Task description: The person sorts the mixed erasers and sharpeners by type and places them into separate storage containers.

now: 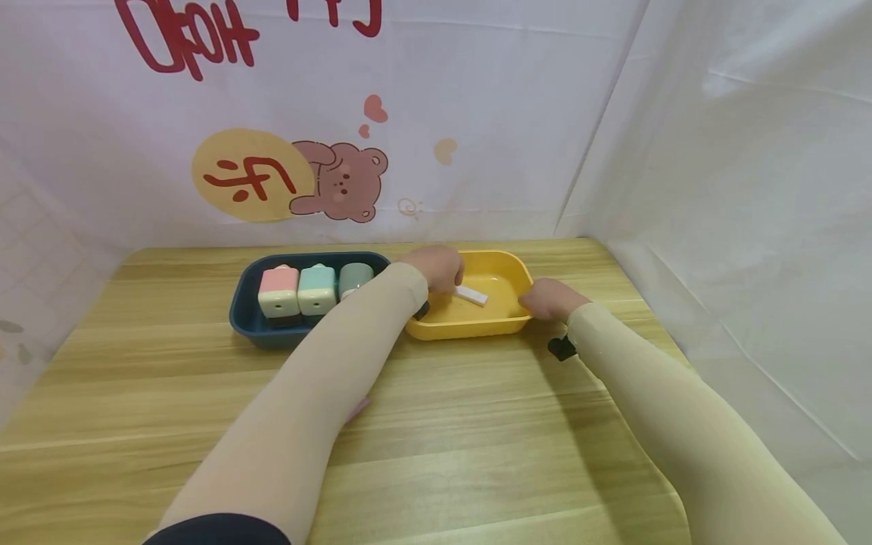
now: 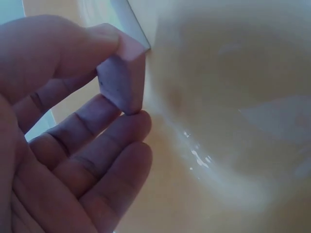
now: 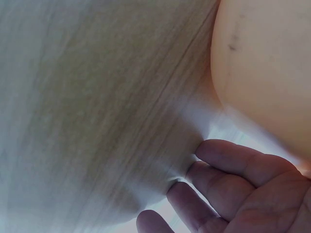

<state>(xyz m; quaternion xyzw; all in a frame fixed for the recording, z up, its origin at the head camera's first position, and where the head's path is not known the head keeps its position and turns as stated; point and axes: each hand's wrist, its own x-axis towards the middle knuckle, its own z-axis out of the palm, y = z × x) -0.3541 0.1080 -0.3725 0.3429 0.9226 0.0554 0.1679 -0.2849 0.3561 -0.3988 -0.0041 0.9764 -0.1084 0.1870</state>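
Observation:
My left hand (image 1: 439, 267) is over the left side of the yellow tray (image 1: 470, 330). Between thumb and fingers it pinches a small pink block (image 2: 124, 80), shaped like an eraser; the head view hides it behind the hand. A white bar (image 1: 471, 295) lies on the tray floor just right of this hand, its end also showing behind the block in the left wrist view. My right hand (image 1: 552, 299) holds the tray's right rim. In the right wrist view its fingers (image 3: 228, 165) lie outside the tray wall (image 3: 262, 73), over the table; the thumb is out of sight.
A dark blue tray (image 1: 269, 341) stands left of the yellow one. In it are a pink-topped container (image 1: 279, 291), a mint-topped container (image 1: 317, 290) and a grey-topped container (image 1: 356, 276). A thin pink thing (image 1: 357, 409) shows beside the left forearm. White cloth (image 1: 504, 113) hangs behind the table.

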